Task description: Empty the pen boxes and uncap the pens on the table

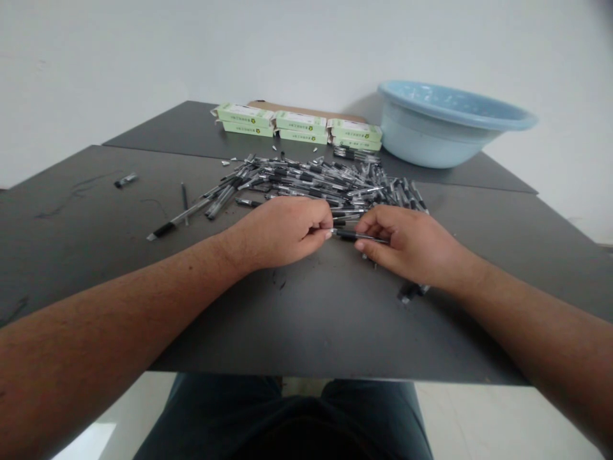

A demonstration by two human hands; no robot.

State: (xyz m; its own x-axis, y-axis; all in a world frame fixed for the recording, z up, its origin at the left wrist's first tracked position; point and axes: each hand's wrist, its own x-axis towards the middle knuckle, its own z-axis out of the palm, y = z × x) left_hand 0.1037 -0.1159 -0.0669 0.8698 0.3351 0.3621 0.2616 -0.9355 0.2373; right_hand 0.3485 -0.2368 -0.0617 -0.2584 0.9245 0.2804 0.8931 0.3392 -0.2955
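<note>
Both my hands meet over the near edge of a heap of black-and-clear pens (311,179) on a dark table (96,211). My left hand (282,230) is closed, its fingertips pinching the tip end of one pen (357,236). My right hand (412,246) is closed around the same pen's barrel, which lies level between the two hands. Under my right wrist a few more pens (412,292) stick out on the tabletop.
Green pen boxes (297,124) are stacked in a row at the back. A pale blue plastic basin (445,124) stands at the back right. Loose pens (177,220) and a small cap (125,181) lie to the left. The table's front edge is near my lap.
</note>
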